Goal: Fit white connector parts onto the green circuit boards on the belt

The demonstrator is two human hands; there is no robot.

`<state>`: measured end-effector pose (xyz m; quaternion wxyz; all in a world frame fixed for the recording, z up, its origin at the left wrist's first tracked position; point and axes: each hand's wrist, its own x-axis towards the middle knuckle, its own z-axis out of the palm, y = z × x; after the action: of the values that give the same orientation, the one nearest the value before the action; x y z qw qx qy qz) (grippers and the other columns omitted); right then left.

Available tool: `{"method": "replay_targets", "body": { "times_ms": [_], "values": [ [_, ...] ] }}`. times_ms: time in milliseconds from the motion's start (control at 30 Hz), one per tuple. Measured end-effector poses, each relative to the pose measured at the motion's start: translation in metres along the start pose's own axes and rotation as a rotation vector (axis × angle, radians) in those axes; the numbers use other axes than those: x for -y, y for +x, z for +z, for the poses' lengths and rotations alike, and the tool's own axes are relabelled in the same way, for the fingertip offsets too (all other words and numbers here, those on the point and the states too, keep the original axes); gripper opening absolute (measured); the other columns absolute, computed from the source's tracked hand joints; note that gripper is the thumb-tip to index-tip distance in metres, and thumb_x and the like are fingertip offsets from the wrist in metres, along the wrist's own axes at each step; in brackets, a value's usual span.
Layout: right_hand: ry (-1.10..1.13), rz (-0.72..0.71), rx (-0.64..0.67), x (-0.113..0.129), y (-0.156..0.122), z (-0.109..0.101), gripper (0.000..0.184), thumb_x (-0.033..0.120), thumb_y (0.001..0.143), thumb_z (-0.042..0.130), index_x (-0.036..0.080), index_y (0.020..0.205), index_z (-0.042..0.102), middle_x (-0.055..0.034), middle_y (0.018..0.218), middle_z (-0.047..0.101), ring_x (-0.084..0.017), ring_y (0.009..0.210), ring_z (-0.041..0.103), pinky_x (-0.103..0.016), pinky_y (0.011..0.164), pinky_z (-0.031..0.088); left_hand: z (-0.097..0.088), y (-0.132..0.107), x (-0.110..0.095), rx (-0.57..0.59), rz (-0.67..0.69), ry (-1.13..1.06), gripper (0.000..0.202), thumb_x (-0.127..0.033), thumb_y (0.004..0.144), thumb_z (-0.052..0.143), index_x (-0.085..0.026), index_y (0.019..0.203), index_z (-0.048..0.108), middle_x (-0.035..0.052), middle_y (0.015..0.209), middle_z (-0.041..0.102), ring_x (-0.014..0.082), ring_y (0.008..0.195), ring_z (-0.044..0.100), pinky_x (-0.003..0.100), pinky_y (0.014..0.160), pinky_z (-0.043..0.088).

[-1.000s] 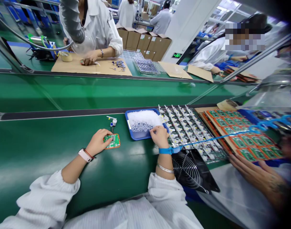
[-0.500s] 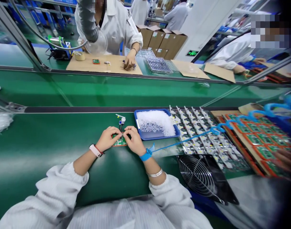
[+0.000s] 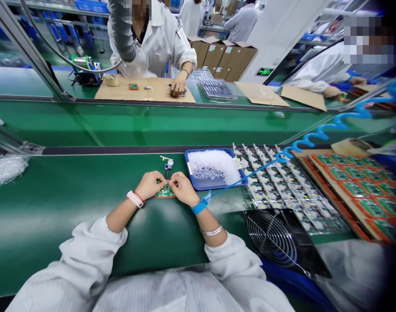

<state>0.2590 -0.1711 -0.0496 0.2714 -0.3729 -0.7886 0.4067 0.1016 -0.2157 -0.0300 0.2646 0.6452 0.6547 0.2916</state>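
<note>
A small green circuit board (image 3: 165, 192) with an orange rim lies on the green bench in front of me. My left hand (image 3: 150, 185) is curled over its left side and holds it down. My right hand (image 3: 182, 189) pinches a tiny part at the board's top edge; the part is too small to make out. Both sets of fingertips meet over the board. My right wrist wears a blue strap with a coiled blue cord (image 3: 315, 134). Just behind the board lies a small white-and-blue connector part (image 3: 167, 163).
A blue tray (image 3: 204, 184) of small white parts stands right of my hands. Further right are a sheet of white components (image 3: 282, 186) and green boards on cardboard (image 3: 357, 182). A black fan (image 3: 276, 240) sits near right. A plastic bag (image 3: 6, 169) lies left. Across the conveyor, people work.
My right hand left the blue tray and came to the board, meeting my left hand there. In the last half second the hands barely moved. A co-worker's hands at the right are gone from view.
</note>
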Motion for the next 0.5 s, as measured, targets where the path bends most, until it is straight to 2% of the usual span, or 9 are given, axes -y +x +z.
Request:
{"method": "replay_targets", "body": {
  "times_ms": [67, 133, 233, 300, 367, 400, 500],
  "values": [
    [0.006, -0.027, -0.037, 0.006, -0.001, -0.004, 0.014, 0.014, 0.077, 0.050, 0.019, 0.064, 0.054, -0.0047, 0.084, 0.053, -0.016, 0.081, 0.054, -0.033, 0.076, 0.046, -0.002, -0.006, 0.002, -0.059, 0.021, 0.024, 0.010, -0.025, 0.075, 0.065, -0.016, 0.079, 0.067, 0.0058, 0.084, 0.068, 0.0196, 0.078, 0.061, 0.031, 0.073, 0.046],
    [0.002, -0.100, -0.106, 0.009, -0.003, -0.017, 0.012, 0.017, 0.079, 0.051, 0.019, 0.068, 0.056, -0.0051, 0.087, 0.054, -0.017, 0.086, 0.054, -0.033, 0.080, 0.045, -0.005, -0.016, 0.005, -0.062, 0.128, 0.073, 0.035, -0.037, 0.072, 0.070, -0.017, 0.100, 0.065, 0.0087, 0.100, 0.067, 0.0240, 0.094, 0.059, 0.036, 0.083, 0.045],
    [-0.081, -0.141, -0.320, -0.003, -0.006, -0.060, 0.011, 0.022, 0.081, 0.051, 0.020, 0.073, 0.058, -0.0066, 0.093, 0.055, -0.019, 0.092, 0.054, -0.036, 0.086, 0.043, -0.008, -0.030, 0.006, 0.023, 0.268, 0.197, 0.067, -0.049, 0.067, 0.073, -0.023, 0.126, 0.052, 0.0103, 0.117, 0.062, 0.0301, 0.111, 0.051, 0.044, 0.094, 0.039],
    [-0.191, -0.043, -0.505, -0.025, -0.010, -0.097, 0.011, 0.023, 0.078, 0.051, 0.020, 0.070, 0.058, -0.0080, 0.089, 0.055, -0.021, 0.090, 0.053, -0.038, 0.084, 0.044, -0.011, -0.034, 0.004, 0.030, 0.248, 0.227, 0.069, -0.050, 0.068, 0.072, -0.024, 0.128, 0.050, 0.0108, 0.115, 0.063, 0.0301, 0.106, 0.054, 0.044, 0.090, 0.041],
    [-0.312, 0.088, -0.604, -0.051, -0.016, -0.128, 0.009, 0.021, 0.074, 0.052, 0.020, 0.066, 0.056, -0.0084, 0.082, 0.055, -0.023, 0.086, 0.053, -0.040, 0.083, 0.043, -0.016, -0.027, 0.002, 0.036, 0.163, 0.106, 0.067, -0.049, 0.068, 0.071, -0.024, 0.126, 0.051, 0.0101, 0.108, 0.066, 0.0270, 0.095, 0.059, 0.041, 0.084, 0.044],
    [-0.362, 0.137, -0.609, -0.063, -0.019, -0.140, 0.009, 0.020, 0.072, 0.053, 0.020, 0.063, 0.056, -0.0083, 0.079, 0.055, -0.024, 0.085, 0.053, -0.041, 0.083, 0.043, -0.019, -0.020, 0.002, 0.049, 0.104, -0.019, 0.066, -0.049, 0.068, 0.071, -0.023, 0.125, 0.050, 0.0096, 0.104, 0.067, 0.0256, 0.091, 0.061, 0.039, 0.081, 0.046],
    [-0.438, 0.175, -0.520, -0.086, -0.025, -0.155, 0.010, 0.019, 0.070, 0.053, 0.020, 0.061, 0.055, -0.0081, 0.074, 0.056, -0.024, 0.082, 0.054, -0.042, 0.084, 0.042, -0.032, 0.015, 0.002, 0.003, -0.069, -0.477, 0.059, -0.054, 0.075, 0.060, -0.018, 0.121, 0.048, 0.0098, 0.097, 0.068, 0.0225, 0.086, 0.065, 0.034, 0.074, 0.049]
  ]
}}
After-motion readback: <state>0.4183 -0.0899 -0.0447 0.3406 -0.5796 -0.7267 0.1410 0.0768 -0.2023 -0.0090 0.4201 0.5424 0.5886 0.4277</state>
